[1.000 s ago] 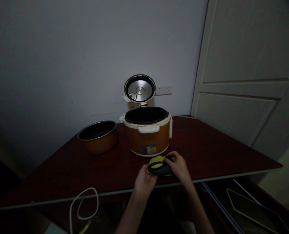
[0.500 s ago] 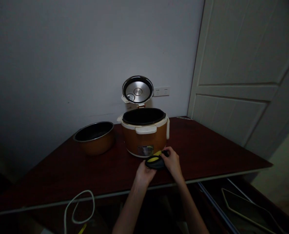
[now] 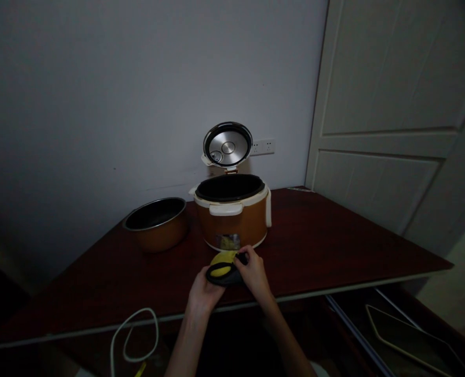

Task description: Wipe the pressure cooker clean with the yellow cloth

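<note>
Both my hands hold a small yellow and black object (image 3: 223, 270) just above the dark red table (image 3: 334, 246), in front of the rice cooker (image 3: 232, 217). My left hand (image 3: 204, 293) grips its near left edge from below. My right hand (image 3: 253, 272) pinches its right side with bent fingers. I cannot make out what the object is in the dim light. The orange rice cooker stands behind it with its lid (image 3: 227, 145) raised and its dark cavity exposed.
The cooker's inner pot (image 3: 156, 222) sits on the table to the left. A white cable (image 3: 132, 335) loops below the table's front edge. A wall socket (image 3: 262, 146) is behind the cooker. A white door (image 3: 397, 104) is at the right, with a flat framed panel (image 3: 408, 340) low on the floor.
The object and both hands have shifted left in the view and a little nearer to me. The view itself has swung slightly; cooker and pot stay put.
</note>
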`<action>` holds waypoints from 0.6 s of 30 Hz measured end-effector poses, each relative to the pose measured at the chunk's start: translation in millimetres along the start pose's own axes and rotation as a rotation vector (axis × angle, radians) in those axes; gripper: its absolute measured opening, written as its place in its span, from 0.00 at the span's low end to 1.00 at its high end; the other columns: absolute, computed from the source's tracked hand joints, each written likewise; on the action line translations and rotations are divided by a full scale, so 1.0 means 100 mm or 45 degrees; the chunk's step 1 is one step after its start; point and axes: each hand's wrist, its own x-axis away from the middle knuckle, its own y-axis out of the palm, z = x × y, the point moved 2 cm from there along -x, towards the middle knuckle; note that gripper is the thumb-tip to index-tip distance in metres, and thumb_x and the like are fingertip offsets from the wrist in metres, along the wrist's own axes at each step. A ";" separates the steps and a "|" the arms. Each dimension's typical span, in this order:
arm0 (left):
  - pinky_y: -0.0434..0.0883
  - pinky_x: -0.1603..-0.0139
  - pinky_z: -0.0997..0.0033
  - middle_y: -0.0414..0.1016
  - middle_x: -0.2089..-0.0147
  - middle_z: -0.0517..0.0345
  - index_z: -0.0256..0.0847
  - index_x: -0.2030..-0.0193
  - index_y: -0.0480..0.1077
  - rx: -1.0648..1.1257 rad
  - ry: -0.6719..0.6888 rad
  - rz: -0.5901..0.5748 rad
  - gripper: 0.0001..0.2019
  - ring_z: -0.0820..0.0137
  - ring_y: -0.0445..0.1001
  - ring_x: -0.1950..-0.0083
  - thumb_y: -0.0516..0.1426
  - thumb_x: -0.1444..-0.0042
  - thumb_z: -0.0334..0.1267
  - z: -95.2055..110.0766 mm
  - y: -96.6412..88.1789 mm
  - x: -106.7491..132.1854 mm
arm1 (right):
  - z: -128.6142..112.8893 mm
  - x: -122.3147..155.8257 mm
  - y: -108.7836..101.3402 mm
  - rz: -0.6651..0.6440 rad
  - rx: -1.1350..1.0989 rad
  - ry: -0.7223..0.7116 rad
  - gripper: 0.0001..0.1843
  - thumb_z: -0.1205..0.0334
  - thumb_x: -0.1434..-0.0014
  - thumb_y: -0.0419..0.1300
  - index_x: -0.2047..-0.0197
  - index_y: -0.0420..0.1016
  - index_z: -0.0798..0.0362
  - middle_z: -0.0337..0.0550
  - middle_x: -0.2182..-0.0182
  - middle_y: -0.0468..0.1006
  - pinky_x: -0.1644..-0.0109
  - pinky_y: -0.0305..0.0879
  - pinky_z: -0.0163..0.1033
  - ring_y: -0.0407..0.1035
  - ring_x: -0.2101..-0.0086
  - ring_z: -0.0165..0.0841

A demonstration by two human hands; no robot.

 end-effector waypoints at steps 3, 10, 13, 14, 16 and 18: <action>0.74 0.55 0.58 0.79 0.65 0.47 0.26 0.46 0.67 0.047 0.015 0.169 0.21 0.62 0.79 0.64 0.46 0.45 0.25 0.05 -0.05 0.15 | -0.06 0.07 0.12 -0.037 -0.014 0.004 0.07 0.58 0.52 0.58 0.68 0.69 0.50 0.40 0.76 0.76 0.68 0.64 0.37 0.71 0.73 0.36; 0.75 0.64 0.62 0.78 0.66 0.50 0.29 0.41 0.62 0.119 0.236 0.339 0.23 0.63 0.79 0.69 0.46 0.45 0.25 0.32 -0.11 0.29 | -0.01 0.11 0.11 -0.191 -0.319 0.183 0.19 0.46 0.49 0.59 0.61 0.69 0.52 0.41 0.75 0.76 0.76 0.69 0.37 0.73 0.74 0.36; 0.75 0.69 0.65 0.76 0.69 0.52 0.30 0.45 0.66 0.128 0.344 0.452 0.21 0.64 0.77 0.72 0.48 0.46 0.25 0.50 -0.11 0.30 | 0.07 0.00 -0.20 -0.010 -0.329 0.175 0.20 0.45 0.48 0.58 0.63 0.70 0.53 0.46 0.71 0.78 0.73 0.72 0.39 0.74 0.71 0.38; 0.75 0.70 0.66 0.76 0.70 0.53 0.30 0.48 0.67 0.131 0.394 0.477 0.20 0.65 0.77 0.72 0.48 0.47 0.25 0.56 -0.09 0.30 | 0.08 -0.06 -0.33 0.081 -0.291 0.127 0.20 0.45 0.47 0.58 0.62 0.71 0.54 0.49 0.68 0.78 0.69 0.73 0.41 0.75 0.68 0.39; 0.74 0.70 0.69 0.75 0.71 0.54 0.31 0.54 0.71 0.113 0.560 0.473 0.16 0.67 0.76 0.72 0.49 0.48 0.25 0.70 -0.02 0.30 | 0.08 -0.20 -0.60 0.245 -0.148 0.021 0.20 0.47 0.45 0.56 0.59 0.72 0.55 0.53 0.63 0.79 0.60 0.73 0.45 0.75 0.63 0.41; 0.73 0.69 0.72 0.75 0.71 0.56 0.32 0.61 0.73 0.017 0.827 0.457 0.12 0.70 0.75 0.71 0.50 0.49 0.26 0.87 0.09 0.28 | 0.05 -0.36 -0.82 0.345 0.003 -0.072 0.23 0.47 0.44 0.54 0.55 0.72 0.56 0.56 0.57 0.78 0.55 0.72 0.48 0.74 0.58 0.43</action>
